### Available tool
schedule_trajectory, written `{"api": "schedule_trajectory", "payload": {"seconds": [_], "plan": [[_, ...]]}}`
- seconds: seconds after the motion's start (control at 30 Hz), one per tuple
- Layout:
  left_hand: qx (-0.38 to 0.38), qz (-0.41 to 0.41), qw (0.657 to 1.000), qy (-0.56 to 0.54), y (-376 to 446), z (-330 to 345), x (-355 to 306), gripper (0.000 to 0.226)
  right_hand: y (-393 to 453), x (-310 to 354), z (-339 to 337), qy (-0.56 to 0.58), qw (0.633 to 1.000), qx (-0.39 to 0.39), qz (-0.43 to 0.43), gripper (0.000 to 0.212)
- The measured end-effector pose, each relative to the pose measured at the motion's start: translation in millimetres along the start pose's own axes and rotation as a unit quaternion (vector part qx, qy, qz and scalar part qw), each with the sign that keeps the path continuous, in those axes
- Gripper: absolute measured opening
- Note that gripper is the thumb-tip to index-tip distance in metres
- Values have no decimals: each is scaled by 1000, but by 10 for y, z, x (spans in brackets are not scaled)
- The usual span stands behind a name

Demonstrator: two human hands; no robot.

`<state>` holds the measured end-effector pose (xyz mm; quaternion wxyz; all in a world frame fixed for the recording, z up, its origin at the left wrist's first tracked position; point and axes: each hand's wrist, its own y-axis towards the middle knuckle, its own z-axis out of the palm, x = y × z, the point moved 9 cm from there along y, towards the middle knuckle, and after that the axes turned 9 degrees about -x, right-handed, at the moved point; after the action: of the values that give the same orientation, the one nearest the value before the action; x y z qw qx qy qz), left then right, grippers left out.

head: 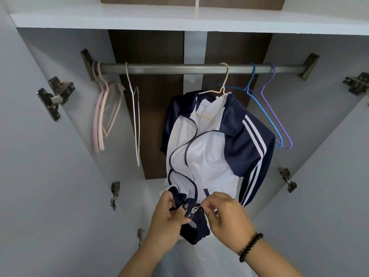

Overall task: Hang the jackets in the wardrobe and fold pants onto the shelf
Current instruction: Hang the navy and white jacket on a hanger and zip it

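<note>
A: Starting at the left, why are the pale pink plastic hangers (101, 114) bunched against the rail bracket?

B: My guess is they are spares, pushed aside to keep the middle of the grey metal hanging rail (179, 68) free. The thin white wire hanger (134, 116) just beside them hangs empty too.

A: And the jacket?

B: The navy and white zip-front track jacket (209, 148) is already in the wardrobe, on a cream hanger (218, 90) hooked over the rail right of centre. It hangs open, the zip tape curling down the front.

A: So why hold the hem?

B: To start the zip, I judge. The left hand (167, 214) is pinched closed on the navy hem band, keeping it taut. The right hand (225, 214), a black beaded bracelet (250, 246) on its wrist, has its fingertips closed on the tape just beside the silver metal zip slider (194, 210), as if feeding one end into it.

A: Further right?

B: A blue wire hanger (263, 112) and a purple wire hanger (279, 116), both empty, presumably waiting for more jackets.

A: Any brand or label to read?

B: None. Three white stripes run down the sleeve, but no lettering shows. No pants are in view.
</note>
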<state>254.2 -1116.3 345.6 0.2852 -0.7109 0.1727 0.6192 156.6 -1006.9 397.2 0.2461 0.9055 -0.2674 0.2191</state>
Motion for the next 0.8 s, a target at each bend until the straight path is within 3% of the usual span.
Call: {"api": "schedule_trajectory", "payload": {"seconds": [0.3,0.47,0.63,0.8], "plan": [[4,-16,999,41,15,-96,157,6,180,-144,-124,-26,997,-52,47,20],[-36,-74,997,3,31,-310,303,9,208,62,29,36,999,-7,-6,20],[-125,-180,975,-45,28,-506,472,34,156,136,174,101,993,67,10,17],[-170,-67,981,69,-5,-496,231,23,202,188,198,100,993,57,31,15]]}}
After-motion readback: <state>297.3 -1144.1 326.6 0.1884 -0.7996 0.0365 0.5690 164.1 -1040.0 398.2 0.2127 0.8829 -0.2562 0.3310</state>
